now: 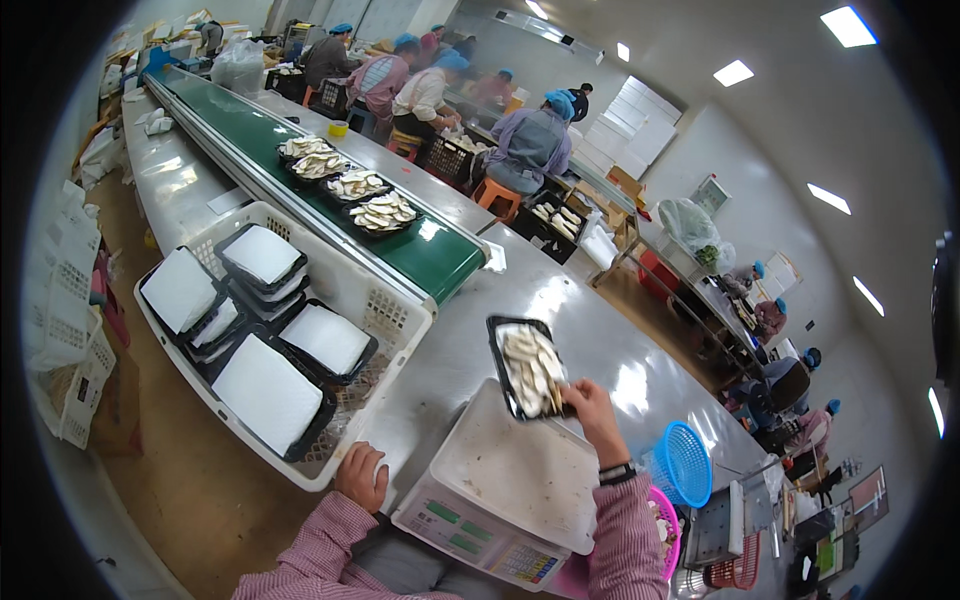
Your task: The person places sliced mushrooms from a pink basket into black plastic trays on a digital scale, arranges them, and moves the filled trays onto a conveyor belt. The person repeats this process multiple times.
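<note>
My right hand (596, 416) grips the near right edge of a black plastic tray (504, 367). Sliced mushrooms (534, 367) lie in it on a white liner. The tray is at the far edge of an electronic scale's pan (510, 472); whether they touch is unclear. On the scale's front are green displays and a keypad (525, 561). Loosely curled, my left hand (362, 476) is by the near corner of a white plastic crate (409, 352); its grip is hidden. Black trays with white liners (268, 394) are stacked inside that crate.
Several filled mushroom trays (382, 211) sit on a green conveyor belt (442, 259). Right of the scale stand a blue basket (679, 465) and a pink basket (667, 529) on the metal table (600, 352). People in blue caps (529, 142) sit at work beyond.
</note>
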### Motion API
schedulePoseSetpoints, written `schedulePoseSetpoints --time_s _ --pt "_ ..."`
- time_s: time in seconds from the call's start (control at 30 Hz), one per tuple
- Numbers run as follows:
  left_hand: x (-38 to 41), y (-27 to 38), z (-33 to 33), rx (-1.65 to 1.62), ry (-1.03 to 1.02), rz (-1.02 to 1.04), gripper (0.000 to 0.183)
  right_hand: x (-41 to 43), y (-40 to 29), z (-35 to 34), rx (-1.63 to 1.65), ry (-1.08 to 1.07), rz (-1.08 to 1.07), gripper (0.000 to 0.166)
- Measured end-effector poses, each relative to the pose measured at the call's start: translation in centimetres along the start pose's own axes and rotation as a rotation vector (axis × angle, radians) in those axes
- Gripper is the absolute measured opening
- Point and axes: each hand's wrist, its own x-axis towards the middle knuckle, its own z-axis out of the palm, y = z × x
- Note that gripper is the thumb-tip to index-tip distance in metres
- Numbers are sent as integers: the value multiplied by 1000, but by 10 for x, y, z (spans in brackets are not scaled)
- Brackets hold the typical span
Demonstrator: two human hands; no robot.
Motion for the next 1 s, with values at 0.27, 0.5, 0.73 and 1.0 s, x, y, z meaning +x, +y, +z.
schedulePoseSetpoints --time_s 0.27,0.5,0.73,1.0 --pt "-13 4 11 -57 -11 -216 31 180 -16 175 395 85 44 26" --pt "-18 -1 4 5 -73 -197 24 242 -52 287 568 130 163 23" --pt "-19 0 7 66 -3 -115 25 254 -41 282 529 -27 163 28" --pt "-19 -4 19 34 1 -146 24 162 -86 286 -204 -72 -401 18"
